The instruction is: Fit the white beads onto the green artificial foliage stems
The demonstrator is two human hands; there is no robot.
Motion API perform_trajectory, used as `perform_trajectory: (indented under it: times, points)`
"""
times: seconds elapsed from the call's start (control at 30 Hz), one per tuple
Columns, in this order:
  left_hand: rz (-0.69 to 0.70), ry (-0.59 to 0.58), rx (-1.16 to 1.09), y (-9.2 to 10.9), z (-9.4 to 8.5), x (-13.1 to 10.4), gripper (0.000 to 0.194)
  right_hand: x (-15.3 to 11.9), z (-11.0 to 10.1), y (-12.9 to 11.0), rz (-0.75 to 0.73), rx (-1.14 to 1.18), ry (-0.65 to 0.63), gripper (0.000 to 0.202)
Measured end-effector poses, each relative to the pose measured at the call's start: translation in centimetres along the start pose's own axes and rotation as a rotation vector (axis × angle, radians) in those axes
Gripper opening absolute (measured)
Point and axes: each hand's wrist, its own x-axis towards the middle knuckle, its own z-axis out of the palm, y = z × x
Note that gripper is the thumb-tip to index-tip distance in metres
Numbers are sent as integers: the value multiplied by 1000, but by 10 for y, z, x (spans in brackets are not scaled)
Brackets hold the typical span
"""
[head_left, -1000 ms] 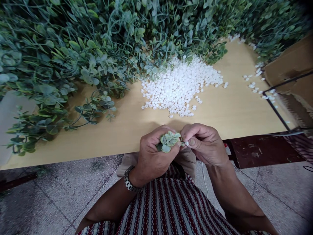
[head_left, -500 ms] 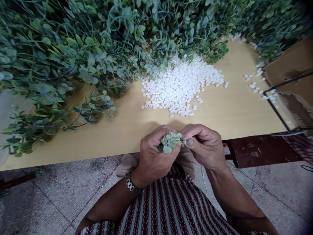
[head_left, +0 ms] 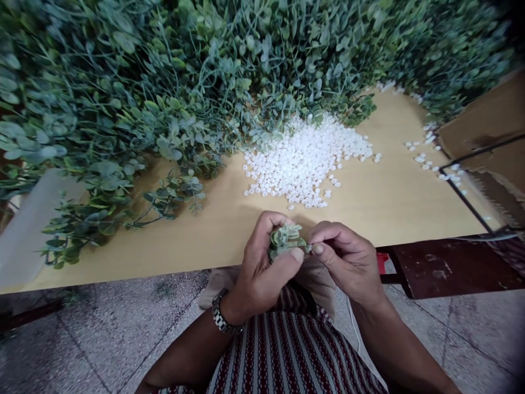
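Observation:
At the table's front edge, my left hand (head_left: pixel 270 268) is closed around a small green leafy sprig (head_left: pixel 285 238), with the thumb lying along it. The sprig's stem points right, toward my right hand (head_left: pixel 348 260). Thumb and forefinger of my right hand pinch a small whitish piece (head_left: pixel 308 248) at the stem's end. Beyond my hands lies a heap of small white beads (head_left: pixel 303 158) on the tan table (head_left: pixel 221 219).
Dense green artificial foliage (head_left: pixel 197 71) covers the back of the table. One leafy branch (head_left: pixel 164 200) reaches forward on the left, near a translucent sheet (head_left: pixel 36 219). A torn cardboard box (head_left: pixel 488 120) and black wire frame (head_left: pixel 471 202) stand at the right, with scattered beads beside them.
The view has shifted, so the table and beads appear lower. My left thumb has straightened along the sprig, and more stem shows between my hands.

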Motion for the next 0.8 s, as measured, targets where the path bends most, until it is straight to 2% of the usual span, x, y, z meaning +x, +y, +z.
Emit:
perform_trajectory:
  times: [0.07, 0.17, 0.23, 0.37, 0.5, 0.6, 0.8]
  points:
    - [26, 34, -96, -5, -1, -1, 10, -2, -3, -1, -27, -63, -8, 10]
    - [25, 31, -74, -8, -1, -1, 11, -3, -10, -5, -89, -145, -100, 14]
    - [-2, -15, -42, -7, -1, 0, 15, 0, -15, -9, -172, -192, -137, 18]
    - [-56, -146, 7, -2, 1, 2, 19, 12, -17, -21, -264, -236, -54, 24]
    - [-49, -171, 45, -1, 3, 1, 18, 20, -11, -26, -303, -248, -139, 15]
    - [-30, -111, 104, -2, 5, 0, 9, 18, -10, -23, -300, -274, -87, 14]
    - [-2, 44, 60, -8, 9, 0, 12, 8, -8, -12, -240, -283, -84, 14]
